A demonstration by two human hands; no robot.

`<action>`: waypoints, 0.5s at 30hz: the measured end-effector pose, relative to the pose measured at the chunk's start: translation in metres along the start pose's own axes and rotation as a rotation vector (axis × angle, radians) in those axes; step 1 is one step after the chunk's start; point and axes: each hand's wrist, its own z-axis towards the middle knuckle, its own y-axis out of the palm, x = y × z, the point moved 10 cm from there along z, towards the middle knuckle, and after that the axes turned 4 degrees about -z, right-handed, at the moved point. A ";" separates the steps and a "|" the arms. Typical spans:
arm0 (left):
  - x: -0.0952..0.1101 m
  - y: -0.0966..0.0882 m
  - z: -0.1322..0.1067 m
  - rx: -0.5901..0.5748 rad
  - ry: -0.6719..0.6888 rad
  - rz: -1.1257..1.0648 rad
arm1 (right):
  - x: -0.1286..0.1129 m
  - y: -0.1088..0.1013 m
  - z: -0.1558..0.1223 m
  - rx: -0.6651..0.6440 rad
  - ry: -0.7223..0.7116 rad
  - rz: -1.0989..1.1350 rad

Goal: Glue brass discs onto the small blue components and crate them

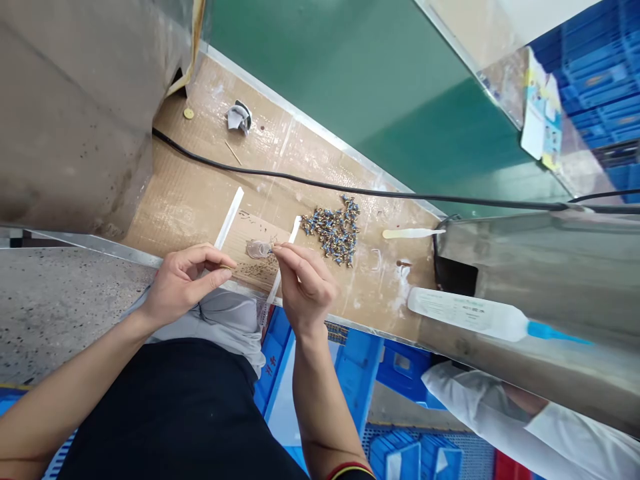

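Note:
My left hand [183, 280] rests at the near edge of the cardboard-covered bench [190, 193], its thumb and forefinger pinched on a thin stick. My right hand [305, 283] is curled, its fingertips pinching a tiny part right beside a small clear round piece [259, 249]. Both hands hover over a small card [250, 263] scattered with tiny specks. A pile of small blue-and-gold parts [334, 230] lies just right of my right hand. Two white strips [229, 217] [285, 263] flank the card.
A black cable [310, 181] crosses the bench. A green conveyor belt [380, 87] runs behind it. A white tube with a blue tip [480, 315] and a pale spatula [410, 233] lie at right beside a metal housing [545, 267]. Another person's white sleeve [500, 407] shows lower right. Blue crates [380, 373] sit below.

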 end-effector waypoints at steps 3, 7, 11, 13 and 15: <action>0.000 0.001 0.001 -0.013 0.006 -0.001 | -0.003 0.000 0.001 -0.009 -0.030 -0.021; -0.003 0.000 0.002 -0.017 -0.012 -0.017 | -0.006 0.000 0.001 -0.026 -0.071 -0.083; -0.009 0.002 0.000 -0.019 -0.084 -0.017 | -0.006 0.000 0.001 -0.037 -0.083 -0.111; -0.013 0.002 -0.001 -0.013 -0.116 -0.021 | -0.006 0.000 0.000 -0.040 -0.084 -0.103; -0.017 0.001 -0.002 0.003 -0.146 -0.045 | -0.007 0.000 0.000 -0.041 -0.084 -0.096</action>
